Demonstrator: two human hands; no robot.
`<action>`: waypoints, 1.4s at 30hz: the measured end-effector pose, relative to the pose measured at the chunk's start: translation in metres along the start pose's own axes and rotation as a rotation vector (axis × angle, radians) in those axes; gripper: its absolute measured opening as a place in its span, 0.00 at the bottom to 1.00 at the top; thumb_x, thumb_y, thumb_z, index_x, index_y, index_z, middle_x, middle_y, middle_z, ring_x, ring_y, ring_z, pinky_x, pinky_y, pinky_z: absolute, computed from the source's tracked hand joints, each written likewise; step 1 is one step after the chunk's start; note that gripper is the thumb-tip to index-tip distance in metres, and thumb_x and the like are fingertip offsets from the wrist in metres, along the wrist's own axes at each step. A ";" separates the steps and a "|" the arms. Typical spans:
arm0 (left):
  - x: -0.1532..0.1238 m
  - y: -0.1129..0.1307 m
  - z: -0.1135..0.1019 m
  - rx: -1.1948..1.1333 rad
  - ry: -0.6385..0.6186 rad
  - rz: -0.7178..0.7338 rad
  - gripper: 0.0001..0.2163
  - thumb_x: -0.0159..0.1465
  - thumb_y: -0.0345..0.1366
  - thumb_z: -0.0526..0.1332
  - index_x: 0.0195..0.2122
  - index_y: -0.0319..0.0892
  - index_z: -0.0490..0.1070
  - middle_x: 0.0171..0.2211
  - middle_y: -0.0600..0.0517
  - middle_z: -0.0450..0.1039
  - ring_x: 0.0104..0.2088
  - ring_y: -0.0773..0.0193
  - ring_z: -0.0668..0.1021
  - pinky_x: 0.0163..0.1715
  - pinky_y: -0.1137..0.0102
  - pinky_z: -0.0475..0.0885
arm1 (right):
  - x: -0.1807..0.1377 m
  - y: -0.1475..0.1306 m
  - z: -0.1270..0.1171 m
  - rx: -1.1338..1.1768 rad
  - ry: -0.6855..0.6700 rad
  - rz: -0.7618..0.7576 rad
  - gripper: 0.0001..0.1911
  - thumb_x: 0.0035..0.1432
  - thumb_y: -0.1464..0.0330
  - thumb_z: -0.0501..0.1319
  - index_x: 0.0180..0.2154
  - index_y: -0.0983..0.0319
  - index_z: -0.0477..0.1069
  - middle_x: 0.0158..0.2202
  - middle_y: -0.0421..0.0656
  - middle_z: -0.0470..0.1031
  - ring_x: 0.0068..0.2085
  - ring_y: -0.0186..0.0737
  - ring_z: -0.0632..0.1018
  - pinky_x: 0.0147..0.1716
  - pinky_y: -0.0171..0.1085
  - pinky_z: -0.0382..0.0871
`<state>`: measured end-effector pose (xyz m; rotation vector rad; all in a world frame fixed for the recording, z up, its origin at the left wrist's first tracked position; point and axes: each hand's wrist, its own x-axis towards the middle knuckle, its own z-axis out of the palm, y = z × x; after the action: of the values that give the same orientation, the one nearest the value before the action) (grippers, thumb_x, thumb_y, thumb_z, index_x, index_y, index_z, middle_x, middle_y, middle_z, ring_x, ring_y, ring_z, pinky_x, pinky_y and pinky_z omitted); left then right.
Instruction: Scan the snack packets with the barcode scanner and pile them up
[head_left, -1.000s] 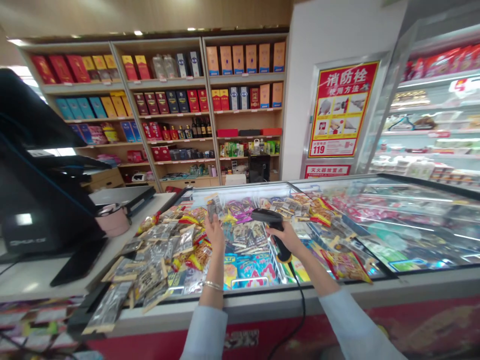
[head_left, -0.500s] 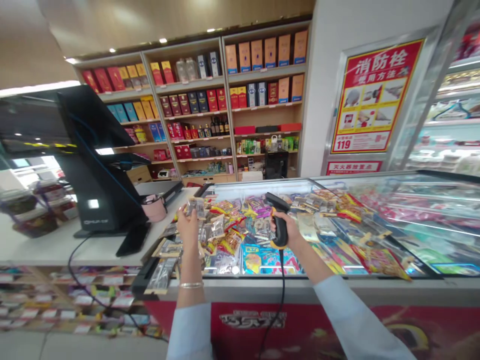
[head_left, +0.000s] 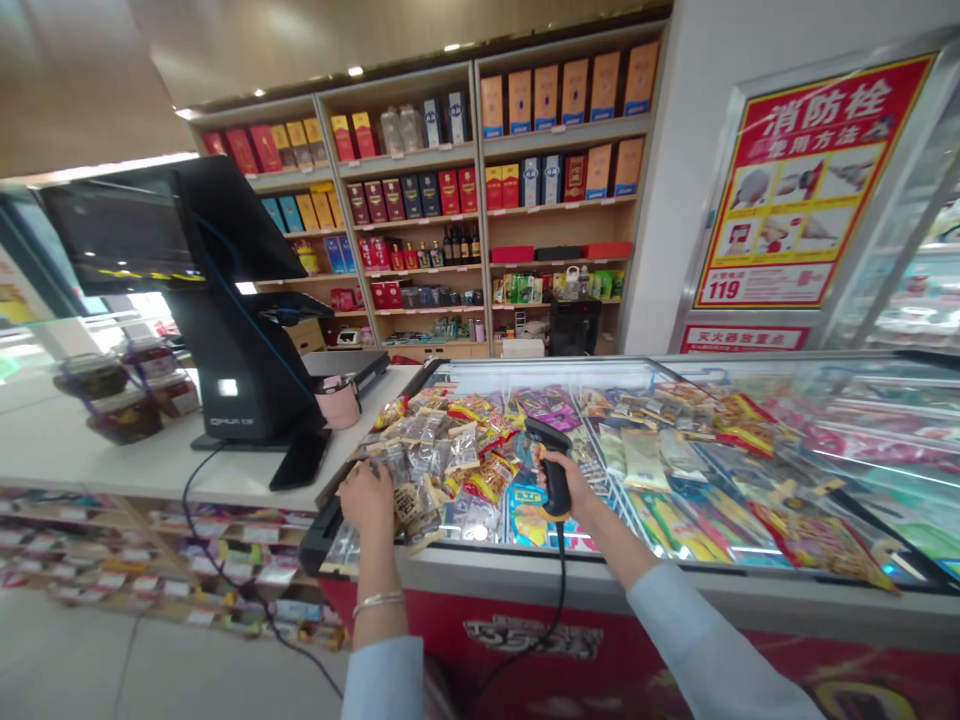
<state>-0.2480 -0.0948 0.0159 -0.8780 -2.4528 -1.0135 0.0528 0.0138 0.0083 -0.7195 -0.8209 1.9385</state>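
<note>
My right hand (head_left: 562, 482) grips a black and yellow barcode scanner (head_left: 556, 470), its head tilted up to the left and its cable hanging down. My left hand (head_left: 367, 497) is down on the clear snack packets (head_left: 420, 435) at the left end of the freezer top. Its fingers are bent and closed on a snack packet there, mostly hidden beneath the hand. Red and yellow snack bags (head_left: 491, 478) lie beside the clear packets, between my two hands. All of these rest on the glass freezer lid (head_left: 495, 374).
At left, a counter (head_left: 247, 500) carries a black point-of-sale terminal (head_left: 247, 390), a black phone-like slab (head_left: 300, 460), a pink cup (head_left: 337, 402) and lidded jars (head_left: 124, 415). More bags (head_left: 825, 540) lie on the freezer's right. Shelves of boxed goods (head_left: 442, 195) stand behind.
My left hand has lowered from a raised clear packet to the packets near the freezer's left edge. The scanner stays in my right hand. The view has shifted a little left.
</note>
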 end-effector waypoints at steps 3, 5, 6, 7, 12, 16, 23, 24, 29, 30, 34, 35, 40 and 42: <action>-0.005 -0.002 0.006 0.077 0.057 0.027 0.20 0.62 0.38 0.52 0.48 0.29 0.72 0.44 0.32 0.74 0.47 0.45 0.74 0.50 0.50 0.63 | 0.000 0.001 -0.002 -0.018 0.029 0.009 0.06 0.44 0.67 0.63 0.24 0.64 0.71 0.16 0.39 0.68 0.17 0.30 0.68 0.14 0.28 0.62; -0.009 -0.002 0.009 0.120 0.056 -0.004 0.21 0.64 0.39 0.49 0.50 0.30 0.70 0.45 0.34 0.74 0.48 0.45 0.73 0.51 0.48 0.61 | 0.000 0.003 -0.003 -0.030 0.043 -0.017 0.06 0.43 0.68 0.64 0.24 0.64 0.71 0.17 0.39 0.69 0.17 0.30 0.68 0.14 0.28 0.62; -0.011 -0.001 0.010 0.139 0.040 -0.022 0.21 0.64 0.40 0.49 0.51 0.30 0.69 0.46 0.34 0.74 0.48 0.45 0.73 0.51 0.48 0.61 | 0.001 0.004 -0.002 -0.037 0.045 -0.033 0.06 0.42 0.68 0.64 0.23 0.64 0.71 0.18 0.40 0.70 0.17 0.30 0.68 0.15 0.28 0.62; -0.012 0.000 0.011 0.153 0.021 -0.034 0.22 0.64 0.40 0.48 0.52 0.30 0.68 0.46 0.34 0.74 0.48 0.45 0.73 0.50 0.48 0.61 | 0.001 0.005 -0.002 -0.046 0.045 -0.048 0.06 0.41 0.68 0.65 0.23 0.64 0.71 0.18 0.40 0.70 0.17 0.30 0.68 0.15 0.29 0.62; -0.015 0.005 0.007 0.127 0.013 -0.062 0.26 0.66 0.43 0.46 0.59 0.31 0.60 0.52 0.34 0.70 0.50 0.45 0.73 0.50 0.50 0.64 | 0.000 0.006 0.000 -0.075 0.043 -0.058 0.06 0.40 0.68 0.65 0.23 0.65 0.72 0.19 0.40 0.71 0.17 0.29 0.68 0.15 0.29 0.62; -0.016 0.002 -0.006 0.100 -0.014 -0.066 0.25 0.66 0.44 0.45 0.57 0.35 0.65 0.58 0.37 0.64 0.55 0.44 0.69 0.53 0.47 0.62 | -0.003 0.005 -0.002 -0.092 0.054 -0.044 0.06 0.43 0.67 0.64 0.23 0.65 0.72 0.17 0.40 0.70 0.17 0.30 0.68 0.15 0.29 0.62; -0.035 -0.016 -0.017 0.109 -0.187 -0.078 0.33 0.61 0.61 0.42 0.63 0.52 0.56 0.66 0.44 0.52 0.63 0.37 0.57 0.54 0.36 0.54 | 0.000 0.007 -0.005 -0.093 0.069 -0.038 0.06 0.45 0.68 0.64 0.23 0.65 0.71 0.17 0.40 0.70 0.17 0.30 0.68 0.15 0.29 0.62; -0.038 -0.014 -0.014 0.115 -0.207 -0.051 0.33 0.61 0.62 0.42 0.64 0.54 0.54 0.66 0.45 0.50 0.63 0.37 0.56 0.54 0.36 0.52 | 0.000 0.007 -0.005 -0.090 0.067 -0.041 0.06 0.45 0.68 0.64 0.24 0.64 0.71 0.18 0.40 0.71 0.17 0.30 0.68 0.15 0.29 0.62; -0.043 0.005 0.001 0.168 -0.216 -0.009 0.34 0.60 0.63 0.41 0.64 0.54 0.53 0.66 0.46 0.50 0.65 0.39 0.54 0.56 0.35 0.47 | 0.000 0.007 -0.005 -0.092 0.062 -0.043 0.06 0.45 0.68 0.64 0.24 0.64 0.71 0.18 0.40 0.70 0.17 0.30 0.68 0.15 0.29 0.62; -0.042 0.009 0.003 0.171 -0.209 -0.012 0.34 0.60 0.63 0.41 0.64 0.54 0.53 0.66 0.46 0.51 0.65 0.39 0.54 0.56 0.35 0.47 | 0.000 0.007 -0.005 -0.093 0.064 -0.043 0.06 0.45 0.67 0.64 0.24 0.64 0.71 0.17 0.40 0.70 0.17 0.30 0.68 0.15 0.29 0.62; -0.033 0.016 0.010 0.167 -0.185 -0.008 0.34 0.61 0.62 0.42 0.64 0.53 0.53 0.66 0.45 0.50 0.64 0.39 0.54 0.56 0.35 0.47 | 0.000 0.007 -0.005 -0.096 0.046 -0.045 0.07 0.44 0.67 0.64 0.23 0.65 0.71 0.18 0.41 0.70 0.17 0.30 0.68 0.15 0.29 0.62; -0.031 0.017 0.011 0.162 -0.179 -0.007 0.33 0.61 0.61 0.42 0.64 0.53 0.54 0.66 0.44 0.51 0.64 0.39 0.54 0.56 0.36 0.48 | 0.001 0.007 -0.006 -0.091 0.041 -0.047 0.07 0.44 0.67 0.64 0.23 0.65 0.71 0.18 0.40 0.70 0.17 0.29 0.68 0.16 0.29 0.62; -0.030 0.014 0.012 0.115 -0.080 0.038 0.30 0.64 0.56 0.44 0.62 0.46 0.60 0.65 0.42 0.55 0.63 0.45 0.59 0.60 0.43 0.47 | 0.002 0.008 -0.007 -0.074 0.039 -0.061 0.06 0.43 0.68 0.65 0.23 0.64 0.71 0.19 0.40 0.71 0.18 0.30 0.68 0.15 0.29 0.62; -0.035 0.009 0.010 0.095 -0.015 0.052 0.29 0.65 0.53 0.44 0.60 0.42 0.63 0.62 0.41 0.59 0.62 0.48 0.62 0.61 0.46 0.46 | 0.001 0.007 -0.007 -0.076 0.038 -0.054 0.06 0.43 0.67 0.65 0.23 0.64 0.71 0.18 0.40 0.70 0.18 0.31 0.68 0.15 0.30 0.61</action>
<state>-0.2167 -0.0964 -0.0043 -0.9156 -2.4548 -0.8681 0.0538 0.0139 -0.0019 -0.7696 -0.8856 1.8485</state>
